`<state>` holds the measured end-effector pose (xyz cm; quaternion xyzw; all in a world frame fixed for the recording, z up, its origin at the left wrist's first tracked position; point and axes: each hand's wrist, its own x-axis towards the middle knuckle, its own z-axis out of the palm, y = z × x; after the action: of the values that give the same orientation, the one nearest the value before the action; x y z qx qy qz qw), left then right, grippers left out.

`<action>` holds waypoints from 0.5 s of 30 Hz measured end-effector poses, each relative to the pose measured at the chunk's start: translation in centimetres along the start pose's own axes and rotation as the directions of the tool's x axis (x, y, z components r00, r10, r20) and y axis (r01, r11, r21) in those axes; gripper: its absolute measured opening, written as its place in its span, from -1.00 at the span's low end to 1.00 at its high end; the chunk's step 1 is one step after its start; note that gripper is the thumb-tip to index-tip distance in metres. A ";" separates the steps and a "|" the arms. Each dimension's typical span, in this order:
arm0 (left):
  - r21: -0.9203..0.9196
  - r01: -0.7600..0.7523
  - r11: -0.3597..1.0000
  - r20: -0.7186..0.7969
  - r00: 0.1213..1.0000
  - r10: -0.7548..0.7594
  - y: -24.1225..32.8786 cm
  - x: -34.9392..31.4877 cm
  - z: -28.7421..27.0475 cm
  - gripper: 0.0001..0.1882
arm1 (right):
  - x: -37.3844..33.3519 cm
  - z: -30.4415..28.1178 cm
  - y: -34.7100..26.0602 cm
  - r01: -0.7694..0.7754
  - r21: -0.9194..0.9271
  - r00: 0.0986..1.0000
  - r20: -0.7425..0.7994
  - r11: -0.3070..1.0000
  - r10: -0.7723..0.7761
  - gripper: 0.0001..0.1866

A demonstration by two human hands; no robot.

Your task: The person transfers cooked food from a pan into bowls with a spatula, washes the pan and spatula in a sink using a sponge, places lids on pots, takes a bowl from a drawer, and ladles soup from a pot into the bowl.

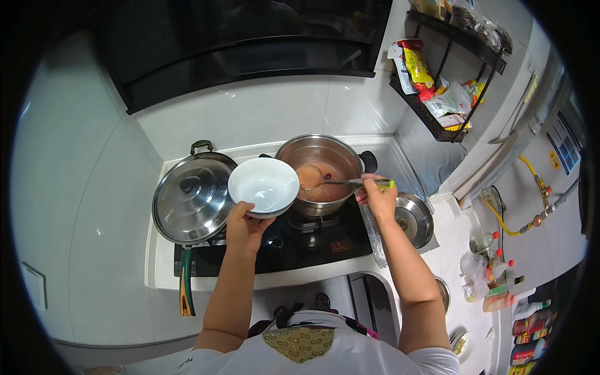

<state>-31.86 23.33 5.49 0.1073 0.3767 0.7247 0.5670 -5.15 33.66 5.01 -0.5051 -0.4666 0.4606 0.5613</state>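
Note:
My left hand grips a white bowl by its near rim, tilted so its bare inside shows, just left of a steel pot. The fingers of my right hand wrap round the handle of a ladle, whose green-tipped end sticks out past them. The ladle's head dips into the pot, where reddish-brown soup shows; its bowl is partly hidden in the liquid. The pot stands on the right side of a black gas stove.
A lidded frying pan sits on the left burner, its green handle jutting over the counter edge. Right of the pot is a steel basin. Several bottles line the right counter. A black rack and a range hood hang above.

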 end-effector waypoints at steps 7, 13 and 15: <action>0.088 0.007 0.996 0.028 1.000 -0.010 -0.3 1.8 0.4 -0.52 | 1.1 0.0 -4.6 0.047 -0.096 0.995 -0.084 0.994 -0.055 -0.69; 0.168 0.039 0.985 0.007 0.999 -0.041 -0.3 3.6 2.2 -0.56 | 1.1 -0.2 -10.2 0.111 -0.123 0.988 -0.097 0.986 -0.124 -0.67; 0.189 0.031 0.981 -0.020 0.999 -0.028 -0.6 4.0 2.7 -0.54 | 0.7 0.1 -12.5 0.165 -0.119 0.983 -0.063 0.979 -0.174 -0.67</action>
<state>-31.14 28.19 5.88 0.1488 0.4506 0.6779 0.5615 -4.60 33.58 17.51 -0.5111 -0.5124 0.3650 0.5856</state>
